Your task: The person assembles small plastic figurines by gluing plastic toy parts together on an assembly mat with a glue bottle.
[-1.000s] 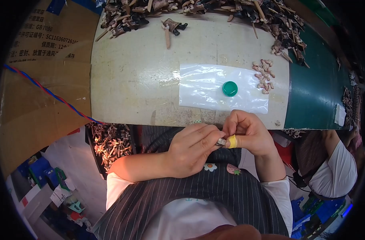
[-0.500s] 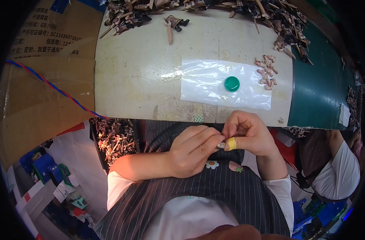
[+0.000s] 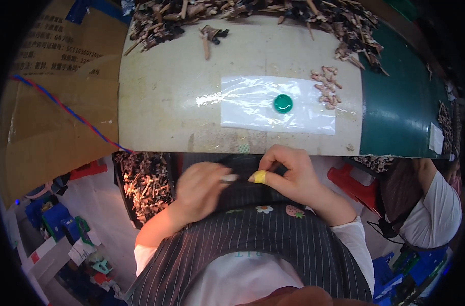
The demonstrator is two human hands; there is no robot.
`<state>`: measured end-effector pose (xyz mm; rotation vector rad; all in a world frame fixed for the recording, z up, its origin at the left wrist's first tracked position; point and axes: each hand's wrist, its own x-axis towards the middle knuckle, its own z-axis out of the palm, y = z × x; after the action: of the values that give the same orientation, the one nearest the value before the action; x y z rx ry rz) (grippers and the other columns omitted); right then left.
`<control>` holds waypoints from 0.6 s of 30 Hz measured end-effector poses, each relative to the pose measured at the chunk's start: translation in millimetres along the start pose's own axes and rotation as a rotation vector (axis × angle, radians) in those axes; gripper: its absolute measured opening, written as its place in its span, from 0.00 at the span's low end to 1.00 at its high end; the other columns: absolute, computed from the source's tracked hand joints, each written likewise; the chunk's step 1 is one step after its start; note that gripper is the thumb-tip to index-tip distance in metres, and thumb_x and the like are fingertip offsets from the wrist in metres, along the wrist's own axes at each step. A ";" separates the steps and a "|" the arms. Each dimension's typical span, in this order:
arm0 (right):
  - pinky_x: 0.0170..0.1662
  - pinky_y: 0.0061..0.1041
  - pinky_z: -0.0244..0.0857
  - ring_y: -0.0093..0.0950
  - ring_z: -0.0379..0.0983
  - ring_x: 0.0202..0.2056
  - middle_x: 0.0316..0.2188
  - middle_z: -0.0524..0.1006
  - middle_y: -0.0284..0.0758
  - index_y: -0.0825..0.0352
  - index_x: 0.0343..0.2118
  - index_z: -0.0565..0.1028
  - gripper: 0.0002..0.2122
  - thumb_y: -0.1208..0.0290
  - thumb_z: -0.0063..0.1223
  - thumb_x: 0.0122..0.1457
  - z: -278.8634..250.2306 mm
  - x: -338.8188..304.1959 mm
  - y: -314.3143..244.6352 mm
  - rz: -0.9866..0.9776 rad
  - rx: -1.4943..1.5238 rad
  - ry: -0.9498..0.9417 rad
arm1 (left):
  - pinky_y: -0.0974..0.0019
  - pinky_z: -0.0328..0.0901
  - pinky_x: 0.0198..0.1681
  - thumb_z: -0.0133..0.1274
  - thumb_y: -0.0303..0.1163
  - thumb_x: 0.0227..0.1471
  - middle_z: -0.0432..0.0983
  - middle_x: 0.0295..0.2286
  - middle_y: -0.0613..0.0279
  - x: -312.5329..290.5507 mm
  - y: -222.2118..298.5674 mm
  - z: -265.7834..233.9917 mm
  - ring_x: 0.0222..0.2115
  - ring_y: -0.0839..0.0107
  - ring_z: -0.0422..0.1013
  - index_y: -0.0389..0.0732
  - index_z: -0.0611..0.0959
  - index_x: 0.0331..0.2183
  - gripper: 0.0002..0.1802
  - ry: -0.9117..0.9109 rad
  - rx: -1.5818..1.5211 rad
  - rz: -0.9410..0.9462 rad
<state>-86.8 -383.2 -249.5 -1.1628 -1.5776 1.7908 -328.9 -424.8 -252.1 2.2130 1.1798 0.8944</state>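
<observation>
My left hand is smeared by motion in front of my dark striped apron. A small pale piece shows at its fingertips, too blurred to name more closely. To its right, my right hand is held just below the table's near edge, palm side inward. Yellow tape wraps its thumb. A gap shows between the thumb tip and the curled index finger, with nothing visible in it. Beyond the hands, a small round green cap lies on a clear plastic sheet.
Many small brown and black figures are heaped along the table's far side; one figure lies apart. Small pale pieces overlap the sheet's right edge. A black bin of small parts stands lower left, beside a cardboard box. Another person's arm is at right.
My hands were together at the fingertips over a small piece. They have parted: my left hand has moved left, and my right hand slightly left too. The view has shifted a little.
</observation>
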 end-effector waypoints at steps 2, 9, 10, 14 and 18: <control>0.30 0.18 0.65 0.19 0.71 0.26 0.24 0.74 0.32 0.69 0.27 0.72 0.06 0.80 0.59 0.48 -11.8 -5.0 -0.5 -0.220 -0.082 0.225 | 0.61 0.68 0.36 0.56 0.17 0.42 0.76 0.32 0.50 -38.1 -16.2 -21.1 0.31 0.55 0.73 0.33 0.78 0.38 0.16 0.058 0.057 -0.239; 0.32 0.22 0.65 0.30 0.72 0.30 0.29 0.73 0.38 0.70 0.32 0.74 0.09 0.87 0.50 0.46 -88.9 -6.7 9.0 -0.336 -0.701 0.755 | 0.72 0.66 0.38 0.49 0.25 0.53 0.75 0.35 0.57 -282.6 -70.9 -98.1 0.34 0.72 0.71 0.29 0.76 0.42 0.14 0.422 0.185 -1.092; 0.32 0.23 0.65 0.33 0.72 0.30 0.30 0.73 0.39 0.70 0.32 0.75 0.10 0.88 0.50 0.45 -89.9 -3.0 9.5 -0.350 -0.796 0.710 | 0.70 0.65 0.40 0.50 0.25 0.53 0.75 0.36 0.56 -303.2 -73.3 -103.0 0.36 0.70 0.71 0.29 0.76 0.42 0.14 0.432 0.227 -1.173; 0.34 0.27 0.66 0.37 0.72 0.31 0.31 0.72 0.40 0.69 0.31 0.75 0.11 0.87 0.49 0.44 -91.5 3.3 5.0 -0.307 -0.916 0.645 | 0.65 0.63 0.45 0.50 0.24 0.52 0.72 0.37 0.54 -299.0 -67.6 -108.7 0.40 0.62 0.69 0.30 0.76 0.41 0.13 0.193 0.856 -0.942; 0.35 0.28 0.66 0.37 0.72 0.32 0.31 0.72 0.40 0.69 0.32 0.75 0.10 0.86 0.48 0.45 -88.3 7.4 6.7 -0.295 -0.906 0.642 | 0.57 0.61 0.47 0.52 0.21 0.47 0.70 0.37 0.50 -159.6 -55.6 -85.5 0.41 0.52 0.67 0.32 0.77 0.39 0.14 0.456 0.737 -0.441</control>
<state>-15.9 -330.2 -255.6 -1.5456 -2.0064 0.3742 -488.0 -523.0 -282.9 2.1353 2.4179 0.8839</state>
